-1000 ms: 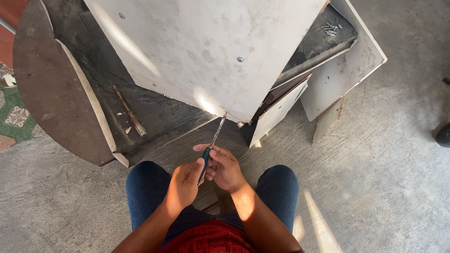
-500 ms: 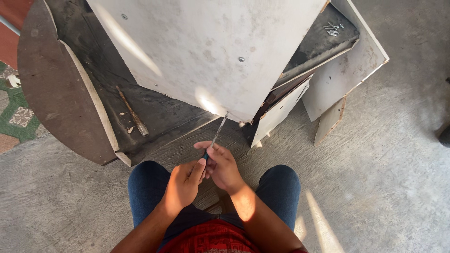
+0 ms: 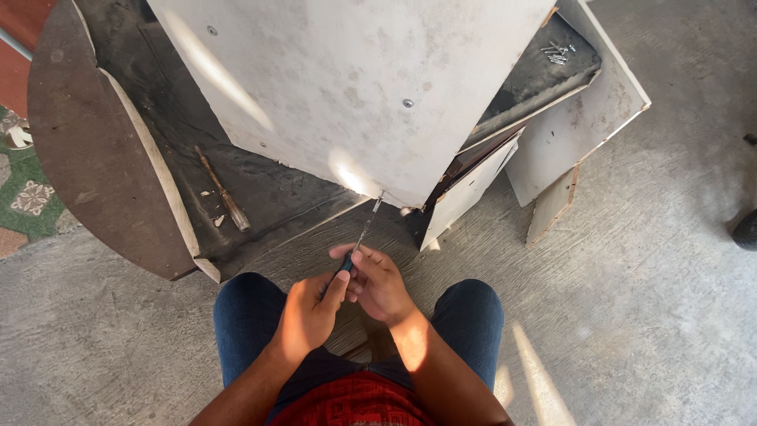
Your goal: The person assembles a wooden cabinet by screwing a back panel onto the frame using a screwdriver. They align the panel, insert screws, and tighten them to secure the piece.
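Note:
Both hands meet just above my knees around a screwdriver (image 3: 364, 233) with a dark teal handle and a thin metal shaft. My left hand (image 3: 309, 315) wraps the handle from the left, and my right hand (image 3: 380, 285) closes on it from the right. The shaft points up and away, its tip touching the lower edge of a large grey-white board (image 3: 355, 87) that fills the upper middle of the view. A screw head (image 3: 408, 103) shows in the board's face.
A dark round panel (image 3: 87, 150) stands at left, with a second long tool (image 3: 223, 189) lying on the dark surface beside it. Several loose screws (image 3: 557, 54) rest on stacked boards at upper right. Bare concrete floor spreads to the right; a patterned mat (image 3: 24, 197) lies far left.
Both hands stay on the screwdriver with its tip at the board's edge. The view has shifted very slightly; nothing else has moved.

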